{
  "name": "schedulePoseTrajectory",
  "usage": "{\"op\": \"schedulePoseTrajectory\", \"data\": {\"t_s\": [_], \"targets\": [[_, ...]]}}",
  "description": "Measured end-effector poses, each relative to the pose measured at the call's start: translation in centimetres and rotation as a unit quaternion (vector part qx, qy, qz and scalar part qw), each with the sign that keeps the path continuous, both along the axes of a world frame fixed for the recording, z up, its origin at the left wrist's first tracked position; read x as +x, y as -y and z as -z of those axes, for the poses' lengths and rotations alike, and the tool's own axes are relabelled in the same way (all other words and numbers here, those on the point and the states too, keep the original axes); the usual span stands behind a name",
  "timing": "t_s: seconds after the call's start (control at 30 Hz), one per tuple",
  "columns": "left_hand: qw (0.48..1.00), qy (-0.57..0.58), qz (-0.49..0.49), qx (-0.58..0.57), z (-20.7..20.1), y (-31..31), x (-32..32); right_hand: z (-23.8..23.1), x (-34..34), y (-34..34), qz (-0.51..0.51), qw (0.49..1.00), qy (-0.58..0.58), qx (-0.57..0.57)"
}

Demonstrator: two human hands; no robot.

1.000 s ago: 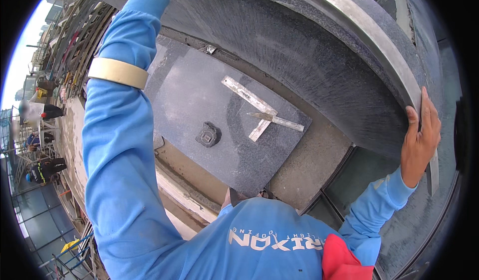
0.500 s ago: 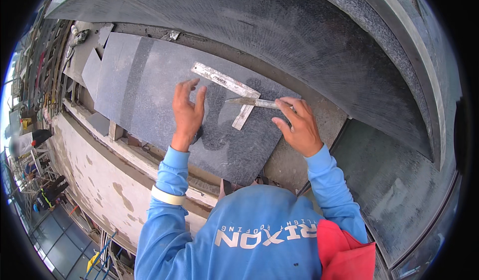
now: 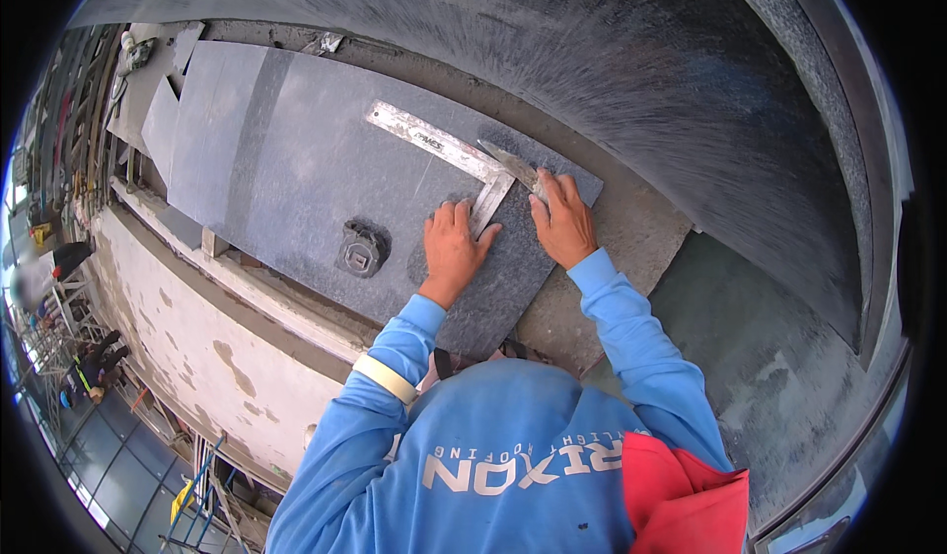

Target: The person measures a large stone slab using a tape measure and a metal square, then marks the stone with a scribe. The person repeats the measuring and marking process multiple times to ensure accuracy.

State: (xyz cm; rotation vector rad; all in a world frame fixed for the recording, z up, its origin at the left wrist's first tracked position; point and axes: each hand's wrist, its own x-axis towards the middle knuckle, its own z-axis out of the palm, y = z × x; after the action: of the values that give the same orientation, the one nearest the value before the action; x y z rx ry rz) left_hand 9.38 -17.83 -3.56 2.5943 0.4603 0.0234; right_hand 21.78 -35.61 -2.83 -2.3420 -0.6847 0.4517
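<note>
Square: your pale L-shaped square [image 3: 426,138] lies on the grey slab [image 3: 316,149].
Left hand: your left hand [image 3: 456,253] covers its short arm's end, fingers bent, thumb apart; grip cannot be told.
Right hand: your right hand [image 3: 564,221], beside its corner, closes around the pointed tool [image 3: 513,167], hiding the handle's end.
Dark tape measure [image 3: 363,249]: left of its short arm.

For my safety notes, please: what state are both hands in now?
Left hand: at the short leg of the whitish, L-shaped metal square; grip cannot be told.
Right hand: closed, holding the slim, pointed grey tool.
</note>
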Motion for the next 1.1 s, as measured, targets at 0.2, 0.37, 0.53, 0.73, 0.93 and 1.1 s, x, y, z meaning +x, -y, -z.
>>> {"op": "schedulePoseTrajectory", "data": {"t_s": [0.2,0.37,0.53,0.73,0.93,1.1], "targets": [[0.996,-0.014,0.072,-0.05,-0.2,-0.9,-0.7,0.3,-0.9,-2.9,0.079,0.993,-0.063,-0.057],[0.995,0.055,-0.061,0.051,0.7,-4.6,0.9,0.8,-0.6,-4.0,0.137,0.983,-0.114,-0.052],[0.994,0.001,-0.068,0.09,2.3,-9.4,4.0,0.6,0.3,-4.6,0.154,0.972,-0.176,-0.011],[0.987,-0.023,-0.072,0.141,2.9,-9.0,4.5,1.4,-0.4,-4.1,0.157,0.976,-0.149,0.027],[0.989,-0.055,-0.063,0.121,3.2,-9.1,4.6,1.5,-0.3,-4.3,0.176,0.973,-0.15,0.023],[0.988,-0.06,-0.071,0.127,3.0,-9.1,4.7,1.5,-0.1,-4.3,0.209,0.959,-0.179,0.067]]}}
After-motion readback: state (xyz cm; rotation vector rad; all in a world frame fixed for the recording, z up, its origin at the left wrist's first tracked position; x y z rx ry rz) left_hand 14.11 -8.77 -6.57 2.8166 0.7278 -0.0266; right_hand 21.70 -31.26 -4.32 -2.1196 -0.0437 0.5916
